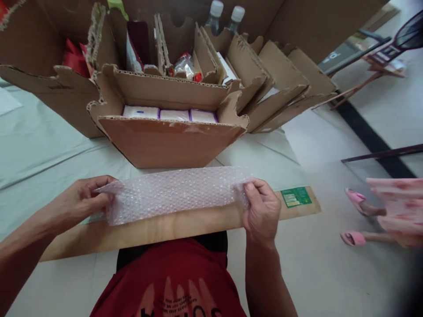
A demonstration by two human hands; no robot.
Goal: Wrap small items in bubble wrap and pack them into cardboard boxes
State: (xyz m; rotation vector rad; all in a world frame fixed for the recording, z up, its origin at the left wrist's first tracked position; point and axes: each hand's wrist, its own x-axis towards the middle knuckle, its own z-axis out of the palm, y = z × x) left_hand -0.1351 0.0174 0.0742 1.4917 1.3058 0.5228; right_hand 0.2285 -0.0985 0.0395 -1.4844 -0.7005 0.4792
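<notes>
A strip of clear bubble wrap (178,191) is stretched sideways in front of my body. My left hand (94,196) pinches its left end between thumb and fingers. At the other end, my right hand (262,207) grips the wrap with the thumb on top. The strip hangs just over the wooden front edge (198,224) of the table. Right behind it stands a cardboard bin (175,141) holding white packs with purple edges (173,115).
Cardboard compartments (277,66) at the back hold a red packet (76,59), a shiny wrapped item (185,66) and two capped bottles (216,15). Pale cloth (39,132) covers the table. A green label (296,197) lies at right. Another person in pink slippers (353,238) stands at far right.
</notes>
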